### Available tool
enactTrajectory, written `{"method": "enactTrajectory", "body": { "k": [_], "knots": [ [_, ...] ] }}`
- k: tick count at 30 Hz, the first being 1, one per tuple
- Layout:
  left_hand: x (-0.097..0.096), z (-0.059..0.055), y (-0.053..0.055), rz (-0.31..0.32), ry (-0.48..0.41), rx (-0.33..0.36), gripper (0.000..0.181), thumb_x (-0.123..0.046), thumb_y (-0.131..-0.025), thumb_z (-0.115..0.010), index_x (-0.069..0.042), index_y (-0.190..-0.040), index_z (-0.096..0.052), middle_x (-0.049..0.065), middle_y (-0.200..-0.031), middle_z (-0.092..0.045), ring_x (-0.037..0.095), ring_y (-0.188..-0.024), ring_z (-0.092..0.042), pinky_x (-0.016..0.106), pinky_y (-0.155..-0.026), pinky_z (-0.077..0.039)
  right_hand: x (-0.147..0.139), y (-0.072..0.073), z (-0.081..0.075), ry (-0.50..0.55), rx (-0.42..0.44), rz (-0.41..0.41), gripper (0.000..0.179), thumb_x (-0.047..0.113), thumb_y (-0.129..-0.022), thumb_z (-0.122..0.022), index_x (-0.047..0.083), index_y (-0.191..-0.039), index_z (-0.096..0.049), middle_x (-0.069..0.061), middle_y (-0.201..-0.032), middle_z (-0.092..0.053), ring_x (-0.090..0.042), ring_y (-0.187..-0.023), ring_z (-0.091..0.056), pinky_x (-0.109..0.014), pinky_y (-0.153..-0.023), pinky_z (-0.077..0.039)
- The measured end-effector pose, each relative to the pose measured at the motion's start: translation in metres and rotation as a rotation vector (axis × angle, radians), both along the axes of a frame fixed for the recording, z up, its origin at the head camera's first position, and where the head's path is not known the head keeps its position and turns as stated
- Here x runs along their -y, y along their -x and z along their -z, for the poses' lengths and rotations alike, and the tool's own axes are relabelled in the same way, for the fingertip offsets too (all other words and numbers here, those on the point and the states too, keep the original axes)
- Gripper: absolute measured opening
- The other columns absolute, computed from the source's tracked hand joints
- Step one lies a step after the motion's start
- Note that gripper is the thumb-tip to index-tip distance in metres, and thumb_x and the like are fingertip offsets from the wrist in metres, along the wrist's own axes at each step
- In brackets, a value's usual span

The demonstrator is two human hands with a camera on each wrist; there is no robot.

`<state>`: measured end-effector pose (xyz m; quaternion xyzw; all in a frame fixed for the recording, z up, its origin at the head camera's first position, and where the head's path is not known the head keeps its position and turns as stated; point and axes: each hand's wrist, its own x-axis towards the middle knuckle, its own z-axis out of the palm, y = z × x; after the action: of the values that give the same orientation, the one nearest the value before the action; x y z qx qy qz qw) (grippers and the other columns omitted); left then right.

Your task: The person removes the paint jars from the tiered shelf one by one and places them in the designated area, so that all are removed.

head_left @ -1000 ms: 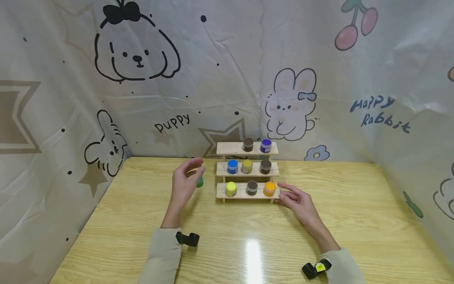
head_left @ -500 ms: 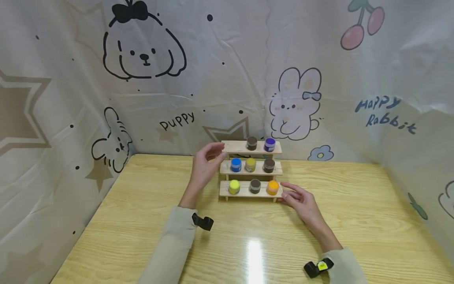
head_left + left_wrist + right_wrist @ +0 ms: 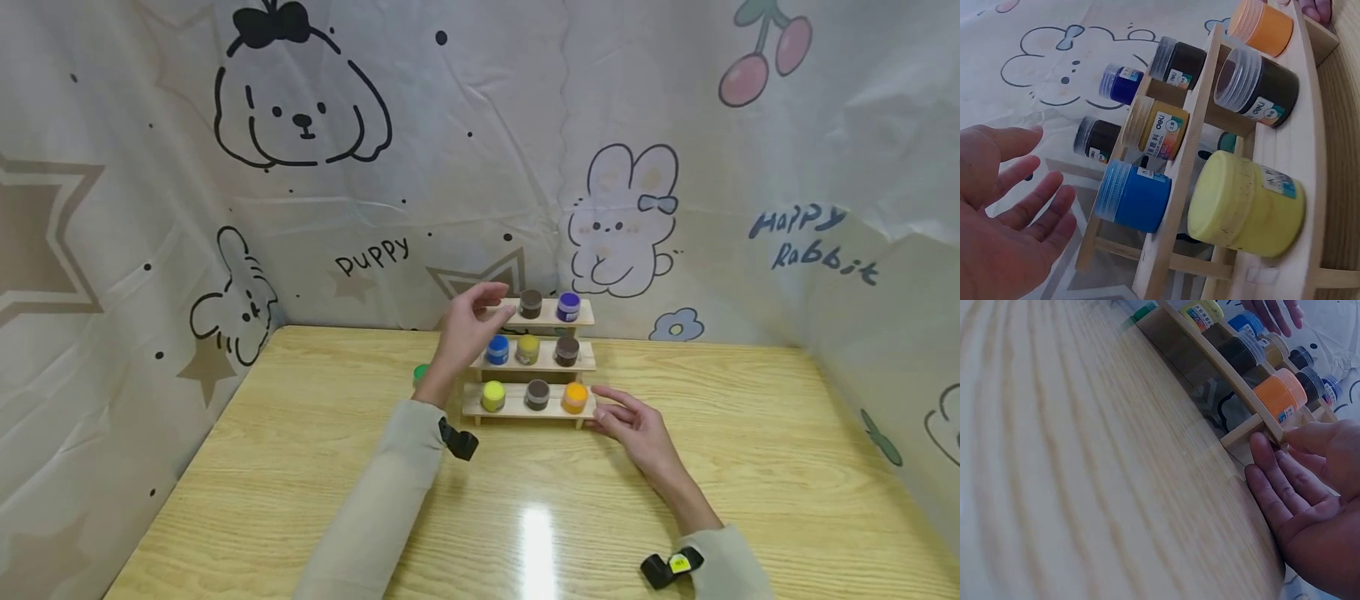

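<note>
A three-step wooden display rack [image 3: 555, 412] carries small paint jars. My left hand [image 3: 468, 329] reaches over the rack's left end near the top step, fingers spread and holding nothing. In the left wrist view, the left hand [image 3: 1013, 212] is apart from a dark brown jar [image 3: 1099, 139] and a blue jar [image 3: 1135, 195]. My right hand [image 3: 637, 429] grips the right end of the bottom step beside an orange jar [image 3: 575, 397]. The right wrist view shows its thumb and fingers [image 3: 1263, 450] at that wooden corner.
A green jar [image 3: 422, 372] stands on the table left of the rack, partly behind my left wrist. The bottom step also bears a yellow jar [image 3: 492, 396] and a dark jar [image 3: 537, 394]. A purple jar [image 3: 568, 307] is on top. A printed cloth hangs behind.
My left hand has moved right and away from me, from beside the green jar to the top step. The right hand stays at the rack's end. The head view has shifted slightly.
</note>
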<state>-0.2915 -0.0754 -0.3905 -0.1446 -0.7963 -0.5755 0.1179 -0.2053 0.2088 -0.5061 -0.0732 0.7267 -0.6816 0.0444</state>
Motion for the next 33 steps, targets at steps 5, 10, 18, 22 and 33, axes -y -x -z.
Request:
{"method": "enactTrajectory", "body": {
  "k": [5,10,18,22,33],
  "knots": [
    [-0.008,-0.003,0.010,-0.005,0.056,0.002,0.038,-0.018,-0.097,-0.074,-0.002,-0.130,-0.066,0.015,-0.128,-0.068,0.027,-0.119,-0.062,0.043,-0.108,-0.047,0.000,0.000,0.000,-0.013,0.012,0.011,0.045,0.009,-0.105,-0.060,-0.003,-0.147,-0.051,-0.031,-0.125,-0.066,-0.019,-0.102,-0.074,-0.033,-0.090,-0.058],
    [-0.016,-0.005,0.015,-0.002,0.104,0.051,0.043,-0.021,-0.096,-0.076,-0.003,-0.134,-0.065,0.012,-0.129,-0.067,0.026,-0.120,-0.062,0.042,-0.107,-0.048,-0.001,0.001,-0.001,-0.021,0.013,0.015,0.044,0.009,-0.105,-0.060,-0.003,-0.146,-0.051,-0.031,-0.125,-0.066,-0.016,-0.101,-0.073,-0.033,-0.090,-0.058],
    [-0.026,-0.001,0.023,-0.019,0.189,0.076,0.042,-0.020,-0.093,-0.079,-0.005,-0.131,-0.067,0.011,-0.126,-0.069,0.030,-0.117,-0.064,0.038,-0.100,-0.053,0.000,0.001,0.001,-0.006,0.017,0.010,0.045,0.009,-0.105,-0.060,-0.004,-0.146,-0.051,-0.031,-0.125,-0.066,-0.014,-0.100,-0.073,-0.033,-0.090,-0.058],
    [-0.029,0.001,0.026,-0.031,0.212,0.072,0.039,-0.018,-0.093,-0.079,-0.005,-0.128,-0.069,0.011,-0.122,-0.069,0.028,-0.111,-0.064,0.037,-0.096,-0.054,0.000,0.001,0.002,-0.003,0.011,0.012,0.045,0.010,-0.104,-0.061,-0.004,-0.146,-0.051,-0.031,-0.124,-0.066,-0.014,-0.099,-0.074,-0.033,-0.090,-0.059],
    [-0.032,0.001,0.028,-0.073,0.211,0.099,0.034,-0.019,-0.094,-0.078,-0.005,-0.124,-0.072,0.009,-0.116,-0.071,0.023,-0.105,-0.065,0.034,-0.093,-0.055,0.000,0.000,0.001,-0.002,-0.010,0.007,0.045,0.010,-0.105,-0.060,-0.007,-0.145,-0.050,-0.032,-0.122,-0.066,-0.017,-0.098,-0.074,-0.033,-0.089,-0.059]
  ]
}}
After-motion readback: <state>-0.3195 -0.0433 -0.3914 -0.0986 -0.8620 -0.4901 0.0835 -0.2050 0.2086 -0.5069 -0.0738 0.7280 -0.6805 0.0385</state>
